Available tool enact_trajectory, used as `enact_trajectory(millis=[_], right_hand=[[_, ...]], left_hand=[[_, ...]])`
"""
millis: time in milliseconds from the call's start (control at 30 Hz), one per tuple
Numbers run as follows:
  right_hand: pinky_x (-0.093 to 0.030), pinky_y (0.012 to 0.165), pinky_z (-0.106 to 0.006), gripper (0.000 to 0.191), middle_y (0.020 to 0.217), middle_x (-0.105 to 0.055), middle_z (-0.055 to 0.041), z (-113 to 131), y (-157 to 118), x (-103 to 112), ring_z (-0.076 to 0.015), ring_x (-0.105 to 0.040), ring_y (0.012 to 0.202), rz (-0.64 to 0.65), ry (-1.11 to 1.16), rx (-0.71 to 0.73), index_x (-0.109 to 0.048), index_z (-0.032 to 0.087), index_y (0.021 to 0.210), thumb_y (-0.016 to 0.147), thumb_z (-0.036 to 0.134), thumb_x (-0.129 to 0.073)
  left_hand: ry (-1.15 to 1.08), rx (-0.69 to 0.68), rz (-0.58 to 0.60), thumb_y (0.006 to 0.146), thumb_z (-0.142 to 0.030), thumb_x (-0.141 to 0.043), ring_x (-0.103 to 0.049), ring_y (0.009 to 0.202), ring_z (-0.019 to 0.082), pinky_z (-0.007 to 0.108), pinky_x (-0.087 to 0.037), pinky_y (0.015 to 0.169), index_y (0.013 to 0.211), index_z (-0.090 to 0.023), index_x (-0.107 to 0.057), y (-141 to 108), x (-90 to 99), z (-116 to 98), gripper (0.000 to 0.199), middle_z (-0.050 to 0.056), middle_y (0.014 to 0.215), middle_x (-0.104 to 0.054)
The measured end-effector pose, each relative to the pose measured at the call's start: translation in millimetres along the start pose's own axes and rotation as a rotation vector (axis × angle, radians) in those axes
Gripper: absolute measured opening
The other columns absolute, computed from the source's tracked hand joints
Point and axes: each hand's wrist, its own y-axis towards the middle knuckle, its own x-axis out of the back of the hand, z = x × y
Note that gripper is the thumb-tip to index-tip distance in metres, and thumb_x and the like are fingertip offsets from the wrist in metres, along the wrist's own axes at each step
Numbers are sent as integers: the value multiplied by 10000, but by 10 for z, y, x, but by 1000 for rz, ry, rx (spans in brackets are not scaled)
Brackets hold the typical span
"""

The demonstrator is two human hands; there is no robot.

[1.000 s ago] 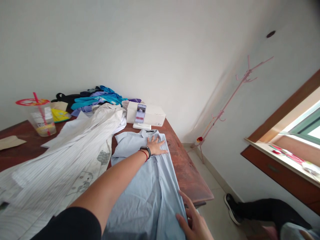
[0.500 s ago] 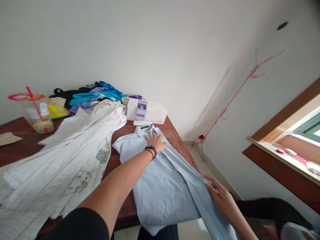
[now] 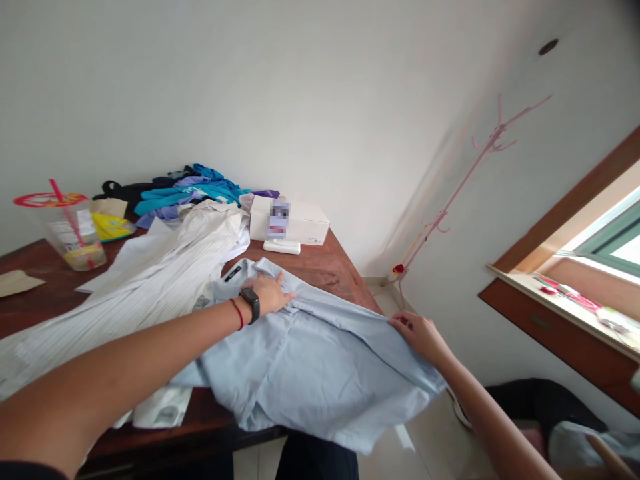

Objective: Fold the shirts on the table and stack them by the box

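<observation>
The blue shirt [image 3: 333,373] now slants further across the table [image 3: 345,257], left hand [image 3: 269,293] spread near its collar [image 3: 245,268], right hand [image 3: 419,335] pinching its edge [image 3: 383,319], and the cup [image 3: 59,225] holds yellowish drink [image 3: 83,259].

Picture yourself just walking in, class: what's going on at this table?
A person is handling a light blue shirt with both hands. The left hand rests on it near the collar, while the right hand pinches the fabric out beyond the table. Part of the shirt lies on the tabletop and part hangs over the edge. A pale striped garment lies to the left, and a phone leans against a white box behind.
</observation>
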Motion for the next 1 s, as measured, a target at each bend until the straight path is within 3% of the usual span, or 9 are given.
enact_trajectory(millis=[133,233,300,367,433,500,600,767,1000], right_hand=[[-456,812,-322,344,1007,-745,-95,195,469,-62,-253,-666,939,15,-170,56,-743,199,1026,975,412,-477],[-434,978,-356,351,1225,-683,-146,429,662,-193,-278,-606,1147,-33,-242,77,-704,167,1211,978,303,-478],[-393,1076,-392,384,1346,-625,-143,648,682,-325,-284,-544,1261,-85,-215,159,-660,181,1295,1006,319,-448],[-332,1158,-427,436,1470,-541,-128,885,634,-483,-286,-446,1385,-105,-156,262,-610,193,1362,1034,401,-411],[-270,1207,-465,537,1590,-409,-121,1076,549,-645,-296,-308,1492,-46,-118,290,-521,189,1462,1042,489,-375],[-224,1223,-518,633,1664,-275,-105,1158,454,-779,-314,-179,1547,64,-109,237,-405,206,1553,1039,567,-327],[-181,1225,-572,683,1694,-182,-62,1047,330,-876,-323,-82,1564,172,-135,119,-291,276,1605,1028,638,-258],[-198,1232,-549,662,1692,-184,-45,645,166,-851,-303,-133,1558,141,-198,4,-268,312,1609,1031,633,-242],[-245,1218,-583,656,1658,-270,-118,580,-42,-784,-319,-207,1541,16,-111,-79,-436,175,1537,1025,569,-323]], left_hand=[[149,103,12,850,-787,-461,-589,1119,568,737,-449,839,1603,-107,-257,-88,155,318,1034,330,1259,-648],[190,64,-131,907,-686,-481,-555,1159,585,762,-413,853,1578,-91,-336,-168,214,399,909,349,1364,-569],[248,-58,-318,929,-627,-488,-384,1344,594,793,-308,970,1544,-131,-424,-194,200,398,792,302,1549,-397],[254,-277,-454,960,-579,-467,-188,1484,521,731,-177,1119,1532,-158,-449,-177,151,380,710,219,1657,-228],[199,-524,-431,992,-555,-427,-111,1539,420,613,-100,1207,1558,-180,-405,-114,77,369,679,158,1686,-173],[125,-664,-307,1012,-571,-379,-128,1551,358,534,-107,1231,1583,-209,-352,-28,-16,377,677,126,1686,-192],[28,-649,-167,1010,-647,-309,-167,1548,333,504,-151,1225,1600,-231,-308,80,-148,420,722,126,1672,-241],[-9,-620,-162,998,-690,-277,-153,1551,338,517,-136,1224,1597,-244,-319,114,-221,466,748,132,1674,-228],[-21,-588,-123,1021,-645,-295,-111,1557,342,532,-135,1231,1590,-217,-333,-28,-96,409,713,144,1678,-193]])
